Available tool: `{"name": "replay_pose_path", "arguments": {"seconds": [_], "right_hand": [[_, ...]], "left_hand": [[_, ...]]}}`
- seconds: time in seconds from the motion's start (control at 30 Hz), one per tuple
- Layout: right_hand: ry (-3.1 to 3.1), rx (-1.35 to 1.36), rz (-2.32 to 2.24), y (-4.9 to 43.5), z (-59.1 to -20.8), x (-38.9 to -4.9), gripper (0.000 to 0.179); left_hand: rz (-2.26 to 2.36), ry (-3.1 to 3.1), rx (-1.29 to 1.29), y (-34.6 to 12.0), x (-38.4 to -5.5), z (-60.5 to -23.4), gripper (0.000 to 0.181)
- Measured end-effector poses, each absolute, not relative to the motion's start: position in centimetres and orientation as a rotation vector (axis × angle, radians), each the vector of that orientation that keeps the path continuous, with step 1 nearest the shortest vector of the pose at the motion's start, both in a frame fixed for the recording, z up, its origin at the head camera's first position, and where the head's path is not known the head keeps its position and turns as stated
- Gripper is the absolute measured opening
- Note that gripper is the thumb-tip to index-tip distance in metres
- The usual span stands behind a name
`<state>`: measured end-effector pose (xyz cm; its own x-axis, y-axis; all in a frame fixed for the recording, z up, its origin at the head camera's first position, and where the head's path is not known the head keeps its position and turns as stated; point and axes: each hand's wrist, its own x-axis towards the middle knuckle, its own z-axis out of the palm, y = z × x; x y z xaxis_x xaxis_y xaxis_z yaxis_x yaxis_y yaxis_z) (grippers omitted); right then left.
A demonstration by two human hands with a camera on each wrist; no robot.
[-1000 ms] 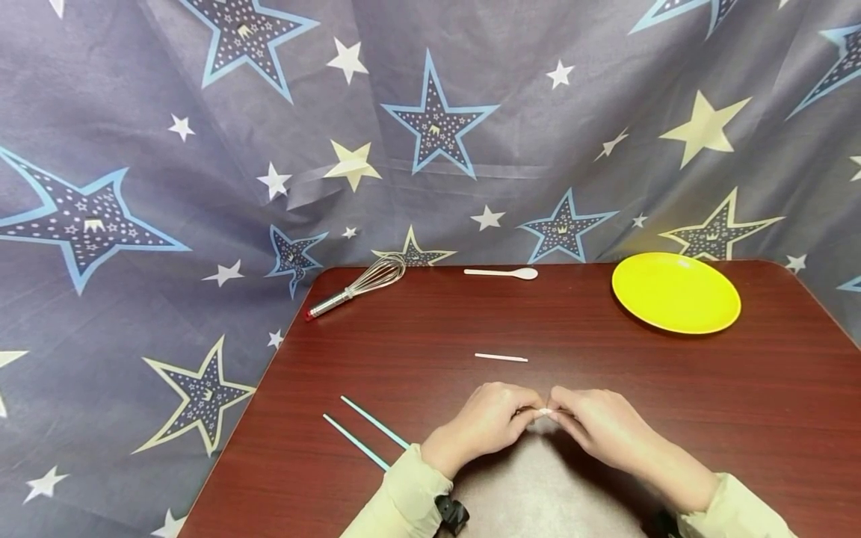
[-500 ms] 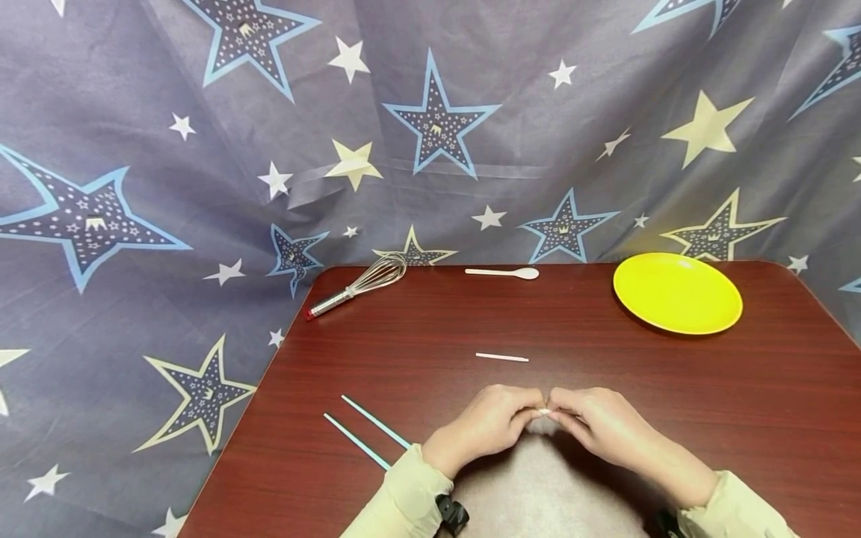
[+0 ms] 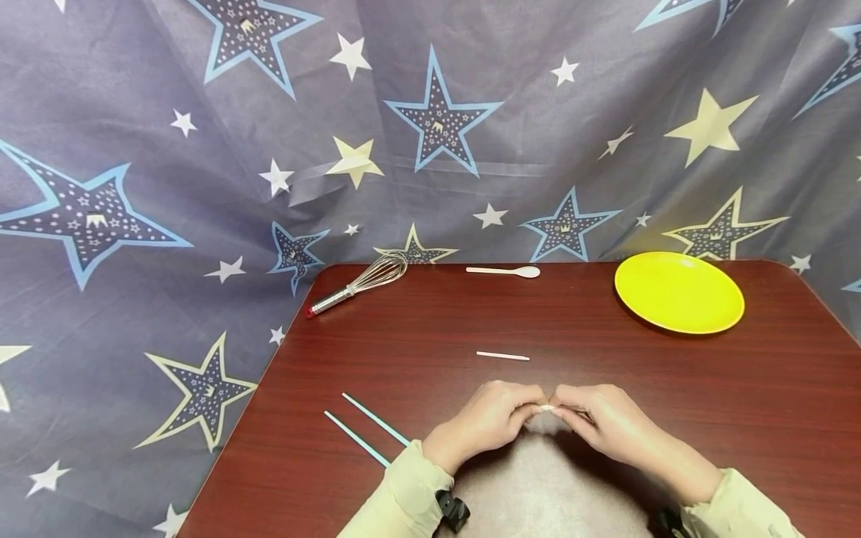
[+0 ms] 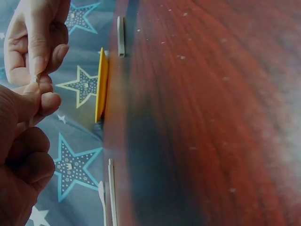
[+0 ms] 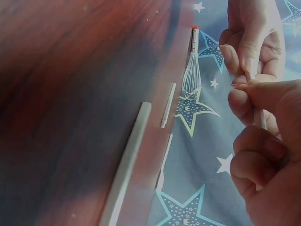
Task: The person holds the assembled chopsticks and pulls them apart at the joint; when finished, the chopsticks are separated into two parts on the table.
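My left hand [image 3: 486, 418] and right hand [image 3: 602, 422] meet above the near middle of the table. Between their fingertips they pinch a thin white stick [image 3: 547, 408], mostly hidden by the fingers. In the right wrist view the stick [image 5: 260, 118] also shows behind the right hand's fingers, and the left hand [image 5: 256, 42] pinches it just beyond. From the left wrist view, thumbs and forefingers of both hands come together almost touching. Another white stick [image 3: 503, 356] lies on the table beyond the hands.
Along the far edge lie a whisk [image 3: 359, 284], a white spoon [image 3: 504, 272] and a yellow plate [image 3: 679, 293]. Two light-blue sticks [image 3: 366, 430] lie beside the left sleeve. A pale stick [image 5: 127, 165] lies close in the right wrist view. A star-patterned cloth [image 3: 437, 194] hangs behind the table.
Both hands keep their pinch on the white stick at almost the same spot. The whole head view shifts very slightly; the table things stay put.
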<state>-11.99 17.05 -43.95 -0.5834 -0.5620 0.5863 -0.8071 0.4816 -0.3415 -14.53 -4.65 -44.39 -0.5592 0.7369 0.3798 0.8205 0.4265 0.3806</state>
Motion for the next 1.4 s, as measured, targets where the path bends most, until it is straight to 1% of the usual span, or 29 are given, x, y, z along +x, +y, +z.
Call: {"name": "replay_pose_path", "arguments": {"seconds": [0.33, 0.57, 0.73, 0.83, 0.9, 1.0, 1.07, 1.2, 1.23, 1.33, 1.4], "right_hand": [[-2.378, 1.168, 0.844, 17.8, -43.7, -11.9, 0.029], [-2.441, 1.053, 0.809, 19.5, -43.4, -11.7, 0.032], [-2.55, 1.005, 0.774, 20.0, -43.7, -11.7, 0.029], [-2.581, 0.98, 0.754, 20.5, -44.2, -11.6, 0.021], [-2.596, 0.972, 0.733, 20.9, -44.4, -11.5, 0.018], [-2.609, 0.985, 0.703, 21.5, -44.7, -11.4, 0.023], [-2.624, 0.993, 0.693, 21.8, -44.7, -11.4, 0.026], [-2.624, 0.972, 0.701, 22.0, -44.7, -11.3, 0.027], [-2.62, 0.959, 0.694, 22.0, -44.7, -11.3, 0.025], [-2.622, 0.922, 0.691, 22.1, -44.7, -11.4, 0.023], [-2.648, 0.898, 0.678, 22.1, -44.7, -11.5, 0.025]], "left_hand": [[-0.82, -2.535, -1.435, -4.3, -14.7, -44.4, 0.004], [-0.871, -2.623, -1.249, -5.8, -15.3, -44.0, 0.005], [-0.744, -2.697, -1.223, -6.2, -15.7, -43.7, 0.008], [-0.669, -2.727, -1.235, -6.4, -15.9, -43.7, 0.005], [-0.63, -2.732, -1.258, -6.6, -16.2, -43.7, 0.013], [-0.596, -2.735, -1.277, -6.9, -16.6, -43.6, 0.027], [-0.598, -2.747, -1.252, -7.0, -16.8, -43.5, 0.024], [-0.575, -2.772, -1.123, -7.2, -17.1, -43.5, 0.008], [-0.572, -2.776, -1.079, -7.2, -17.3, -43.5, 0.006], [-0.544, -2.774, -0.972, -7.1, -17.7, -43.7, 0.006], [-0.517, -2.774, -0.921, -7.0, -18.0, -43.8, 0.008]]}}
